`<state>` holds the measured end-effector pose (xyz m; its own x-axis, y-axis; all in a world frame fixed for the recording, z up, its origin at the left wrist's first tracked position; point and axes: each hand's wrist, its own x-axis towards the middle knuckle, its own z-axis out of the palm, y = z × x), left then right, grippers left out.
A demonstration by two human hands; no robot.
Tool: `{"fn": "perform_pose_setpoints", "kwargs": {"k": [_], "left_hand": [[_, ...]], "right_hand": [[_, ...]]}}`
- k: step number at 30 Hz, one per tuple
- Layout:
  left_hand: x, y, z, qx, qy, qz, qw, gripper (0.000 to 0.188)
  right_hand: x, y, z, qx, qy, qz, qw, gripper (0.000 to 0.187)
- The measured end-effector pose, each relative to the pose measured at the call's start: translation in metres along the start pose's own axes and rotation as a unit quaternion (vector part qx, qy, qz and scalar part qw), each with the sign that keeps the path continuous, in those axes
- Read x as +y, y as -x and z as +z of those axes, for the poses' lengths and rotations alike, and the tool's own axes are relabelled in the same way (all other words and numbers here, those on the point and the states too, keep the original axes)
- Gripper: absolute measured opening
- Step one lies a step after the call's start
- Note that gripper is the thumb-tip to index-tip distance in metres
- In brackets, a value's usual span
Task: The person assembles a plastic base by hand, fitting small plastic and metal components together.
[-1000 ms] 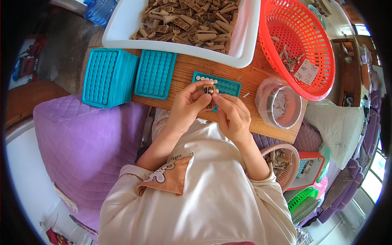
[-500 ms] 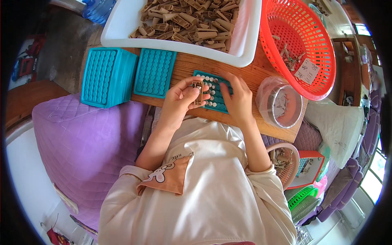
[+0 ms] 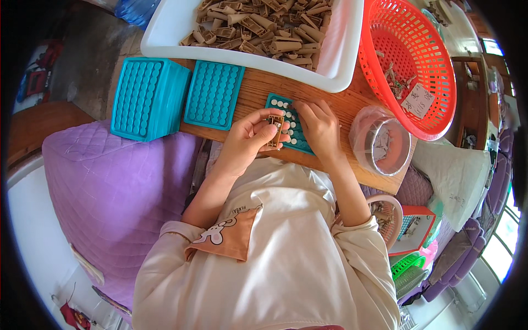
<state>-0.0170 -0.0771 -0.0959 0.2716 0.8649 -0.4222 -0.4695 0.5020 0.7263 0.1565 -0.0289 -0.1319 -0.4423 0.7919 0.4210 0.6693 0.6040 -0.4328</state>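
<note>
A small brown open plastic casing with pale and metallic bits inside sits between the thumb and fingers of my left hand. Just right of it, my right hand is over a teal dimpled tray, its fingertips drawn together at the tray's upper part. Whatever they pinch is too small to make out. White round pieces fill some of that tray's hollows; the hand hides its right side.
A white tub heaped with brown casings stands at the back. Left are another teal tray and a teal stack. On the right are a red basket and a plastic-lined round container. A purple quilted cover lies left.
My right hand's spread fingers have come together over the tray. My left hand, holding the casing, has shifted slightly right in view, as have the table things.
</note>
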Motion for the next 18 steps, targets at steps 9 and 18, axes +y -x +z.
{"fn": "perform_pose_setpoints", "kwargs": {"k": [9,18], "left_hand": [[-0.001,-0.002,0.0,-0.019,0.145,-0.054,0.988,0.03],[-0.009,0.001,0.014,-0.035,0.094,-0.012,0.995,0.034]], "right_hand": [[-0.034,-0.009,-0.026,0.04,-0.295,0.243,0.923,0.03],[-0.058,-0.002,-0.025,0.121,-0.258,0.137,0.949,0.029]]}}
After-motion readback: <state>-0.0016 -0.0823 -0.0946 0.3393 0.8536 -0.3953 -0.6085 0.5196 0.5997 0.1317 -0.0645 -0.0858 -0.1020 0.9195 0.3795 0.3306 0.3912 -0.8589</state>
